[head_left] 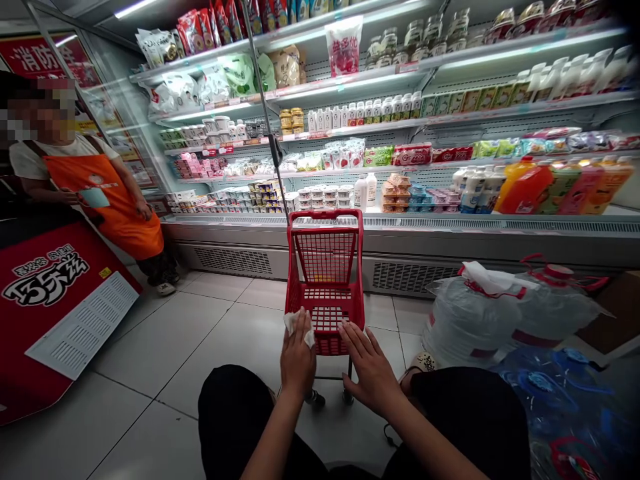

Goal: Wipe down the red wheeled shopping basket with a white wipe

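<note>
A small red plastic shopping trolley (326, 267) stands on the tiled floor right in front of me, its basket empty. My left hand (297, 357) presses a crumpled white cloth (291, 323) against the trolley's near lower left edge, fingers closed over the cloth. My right hand (369, 367) rests with fingers spread on the near lower right edge of the trolley. My knees in dark trousers frame the bottom of the view.
A lit refrigerated shelf wall (400, 223) of dairy and drinks runs behind the trolley. Large water bottles (470, 323) lie at my right. A person in an orange apron (107, 200) stands at the left beside a red display (45, 293).
</note>
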`<state>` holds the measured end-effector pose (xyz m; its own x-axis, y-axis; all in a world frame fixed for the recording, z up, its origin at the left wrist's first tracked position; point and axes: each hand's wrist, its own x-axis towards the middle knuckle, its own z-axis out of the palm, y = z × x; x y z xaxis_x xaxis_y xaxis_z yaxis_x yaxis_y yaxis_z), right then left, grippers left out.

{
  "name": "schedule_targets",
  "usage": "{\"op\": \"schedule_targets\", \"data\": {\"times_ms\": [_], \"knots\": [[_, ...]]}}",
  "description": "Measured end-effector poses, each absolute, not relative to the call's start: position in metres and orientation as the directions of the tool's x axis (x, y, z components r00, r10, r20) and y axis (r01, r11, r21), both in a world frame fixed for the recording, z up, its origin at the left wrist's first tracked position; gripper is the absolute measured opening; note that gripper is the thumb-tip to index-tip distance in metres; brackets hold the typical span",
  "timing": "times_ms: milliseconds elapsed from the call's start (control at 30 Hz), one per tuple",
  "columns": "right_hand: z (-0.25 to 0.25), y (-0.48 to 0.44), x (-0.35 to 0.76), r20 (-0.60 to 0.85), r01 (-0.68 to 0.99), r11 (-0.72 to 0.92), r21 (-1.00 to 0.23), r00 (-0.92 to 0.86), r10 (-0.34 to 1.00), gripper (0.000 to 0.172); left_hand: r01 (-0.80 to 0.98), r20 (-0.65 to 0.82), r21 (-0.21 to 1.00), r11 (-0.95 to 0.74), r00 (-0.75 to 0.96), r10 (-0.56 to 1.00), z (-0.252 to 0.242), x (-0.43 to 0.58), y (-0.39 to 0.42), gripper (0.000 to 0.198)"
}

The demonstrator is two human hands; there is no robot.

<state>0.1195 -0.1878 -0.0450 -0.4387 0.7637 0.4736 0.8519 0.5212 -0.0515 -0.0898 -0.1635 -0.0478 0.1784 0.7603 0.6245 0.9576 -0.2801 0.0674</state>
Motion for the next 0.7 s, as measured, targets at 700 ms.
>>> {"op": "schedule_targets", "data": {"times_ms": [700], "knots": [[-0.050, -0.186, 0.134, 0.507, 0.848, 0.514, -0.130, -0.389, 0.769, 0.098, 0.961, 0.638, -0.032, -0.273, 0.230, 0.734, -0.050, -0.091, -0.168, 0.068]]}}
